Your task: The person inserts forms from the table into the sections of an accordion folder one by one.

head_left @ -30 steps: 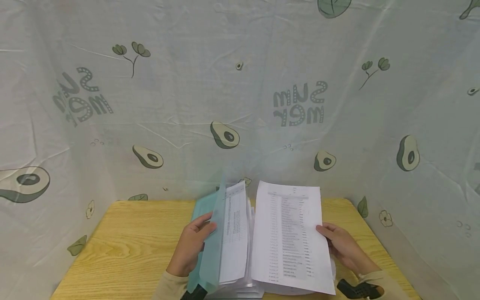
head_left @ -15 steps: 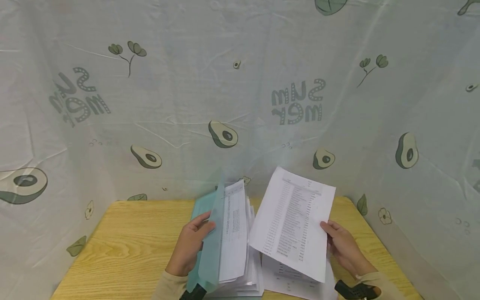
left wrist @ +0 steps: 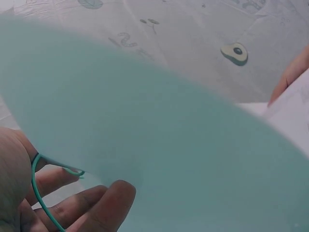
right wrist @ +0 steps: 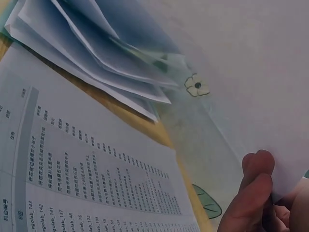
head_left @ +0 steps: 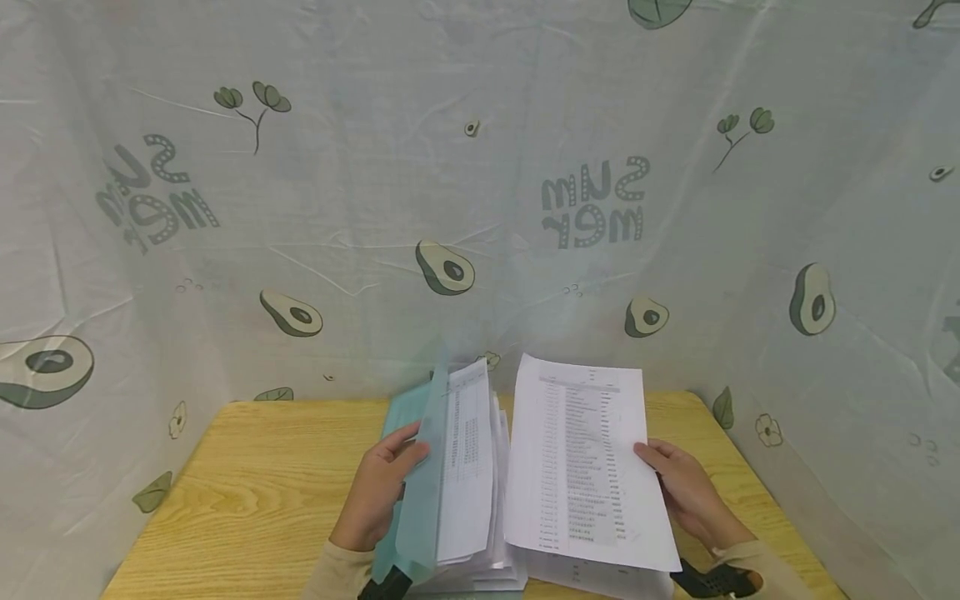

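My left hand (head_left: 375,492) grips the raised cover of a teal document folder (head_left: 422,500), thumb on its outer face. A thin green elastic cord (left wrist: 34,173) loops by those fingers in the left wrist view. Inside the half-open folder stands a bundle of white papers (head_left: 467,467), the front one printed with a table. To its right, my right hand (head_left: 690,496) pinches a printed sheet (head_left: 585,467) by its right edge, holding it raised with the print facing me. Beneath it another printed sheet (right wrist: 96,159) lies on the table.
The yellow wood-grain table (head_left: 255,492) extends to the left of the folder. A pale curtain (head_left: 360,192) with avocado prints hangs behind and around both sides. A dark strap (head_left: 716,579) sits on my right wrist.
The sheet in my right hand was tilted clockwise and lifted half a second ago; it has swung back upright and lower. My left hand and the folder have stayed put.
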{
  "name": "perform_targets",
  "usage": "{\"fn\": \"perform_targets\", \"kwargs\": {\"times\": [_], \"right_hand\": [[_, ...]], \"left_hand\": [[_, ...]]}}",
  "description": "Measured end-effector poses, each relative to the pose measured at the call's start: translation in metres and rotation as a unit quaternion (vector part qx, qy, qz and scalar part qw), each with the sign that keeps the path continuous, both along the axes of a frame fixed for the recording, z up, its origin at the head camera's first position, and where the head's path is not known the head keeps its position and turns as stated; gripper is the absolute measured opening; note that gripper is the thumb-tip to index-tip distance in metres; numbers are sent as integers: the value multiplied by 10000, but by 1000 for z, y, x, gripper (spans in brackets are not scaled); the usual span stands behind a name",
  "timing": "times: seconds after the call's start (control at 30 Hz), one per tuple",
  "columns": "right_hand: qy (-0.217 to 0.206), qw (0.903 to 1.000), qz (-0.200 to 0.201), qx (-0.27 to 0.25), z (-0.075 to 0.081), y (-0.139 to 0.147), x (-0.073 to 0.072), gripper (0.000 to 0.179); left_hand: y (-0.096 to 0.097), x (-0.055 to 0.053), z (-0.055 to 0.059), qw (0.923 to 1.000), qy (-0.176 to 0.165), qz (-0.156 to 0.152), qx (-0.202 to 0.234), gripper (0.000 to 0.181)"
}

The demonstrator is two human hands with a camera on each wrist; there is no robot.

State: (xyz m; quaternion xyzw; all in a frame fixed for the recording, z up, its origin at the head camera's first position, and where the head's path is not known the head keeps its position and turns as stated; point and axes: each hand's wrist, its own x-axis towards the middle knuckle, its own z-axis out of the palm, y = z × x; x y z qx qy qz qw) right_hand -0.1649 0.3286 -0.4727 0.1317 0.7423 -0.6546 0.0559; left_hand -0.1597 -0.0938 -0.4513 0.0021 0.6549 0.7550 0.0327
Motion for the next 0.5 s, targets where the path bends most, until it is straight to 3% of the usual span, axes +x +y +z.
{"fn": "perform_targets", "kwargs": {"times": [0.2, 0.5], "right_hand": [[115, 9999, -3, 89, 3, -8, 1, 46], [104, 9992, 37, 392, 8, -21, -1, 50]], "left_hand": [[0, 0, 1, 10000, -33, 23, 8, 49], [0, -1, -1, 10000, -11, 1, -33, 49]]}}
